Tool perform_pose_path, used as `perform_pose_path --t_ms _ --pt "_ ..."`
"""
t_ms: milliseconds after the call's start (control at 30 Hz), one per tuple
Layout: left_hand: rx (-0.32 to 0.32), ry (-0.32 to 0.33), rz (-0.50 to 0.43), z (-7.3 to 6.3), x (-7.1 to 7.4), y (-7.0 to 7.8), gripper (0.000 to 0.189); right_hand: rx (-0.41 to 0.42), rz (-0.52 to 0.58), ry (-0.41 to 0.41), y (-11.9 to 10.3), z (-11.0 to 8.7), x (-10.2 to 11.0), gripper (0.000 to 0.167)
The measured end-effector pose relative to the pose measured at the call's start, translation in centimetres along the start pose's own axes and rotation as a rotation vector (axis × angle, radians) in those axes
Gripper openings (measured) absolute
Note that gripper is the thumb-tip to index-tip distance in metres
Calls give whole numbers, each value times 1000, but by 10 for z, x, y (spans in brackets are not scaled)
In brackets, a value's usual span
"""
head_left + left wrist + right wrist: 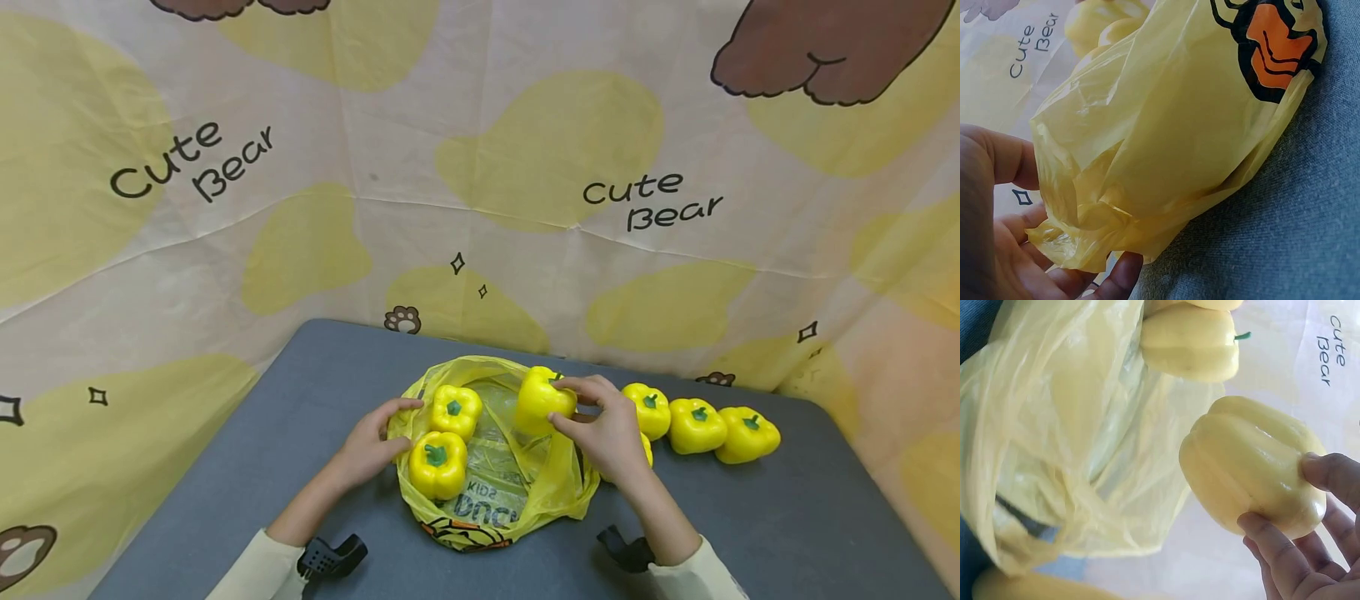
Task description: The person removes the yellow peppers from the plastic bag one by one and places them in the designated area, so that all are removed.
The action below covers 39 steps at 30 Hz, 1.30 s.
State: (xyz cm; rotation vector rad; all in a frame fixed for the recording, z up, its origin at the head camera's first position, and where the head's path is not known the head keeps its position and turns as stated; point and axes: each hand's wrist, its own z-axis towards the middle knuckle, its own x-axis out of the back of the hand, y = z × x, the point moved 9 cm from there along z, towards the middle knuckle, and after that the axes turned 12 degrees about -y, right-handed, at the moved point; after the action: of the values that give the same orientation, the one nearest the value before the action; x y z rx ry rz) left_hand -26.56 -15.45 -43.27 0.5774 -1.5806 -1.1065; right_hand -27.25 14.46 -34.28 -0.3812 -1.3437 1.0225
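Observation:
A yellow plastic bag [487, 454] with printed lettering lies spread wide on the table, its mouth facing up. Two yellow bell peppers with green stems, a rear one [456, 412] and a nearer one [438, 465], sit inside at its left. My left hand [370, 443] grips the bag's left rim; in the left wrist view the crumpled edge [1079, 244] runs between thumb and fingers. With thumb and fingertips, my right hand [611, 429] holds another yellow bell pepper [1254, 465] by its stem end, over the bag's right side. Its stem is mostly hidden by the fingers.
Right of the bag, a row of yellow bell peppers [697, 425] rests on the grey table [810, 508]. One more pepper [647, 450] is partly hidden behind my right hand. A patterned cloth [525, 167] hangs behind the table's back edge.

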Motion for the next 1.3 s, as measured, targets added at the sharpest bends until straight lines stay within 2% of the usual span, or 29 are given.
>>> perform_pose_path --t_ms 500,1067,1300 --pt "-4 10 9 0 -1 -4 51 -39 -76 97 10 -29 42 38" --pt "8 9 13 3 -2 -5 51 -117 -244 271 23 -70 104 38" --pt "22 8 10 3 -2 -6 51 -131 -292 308 31 -87 119 38"
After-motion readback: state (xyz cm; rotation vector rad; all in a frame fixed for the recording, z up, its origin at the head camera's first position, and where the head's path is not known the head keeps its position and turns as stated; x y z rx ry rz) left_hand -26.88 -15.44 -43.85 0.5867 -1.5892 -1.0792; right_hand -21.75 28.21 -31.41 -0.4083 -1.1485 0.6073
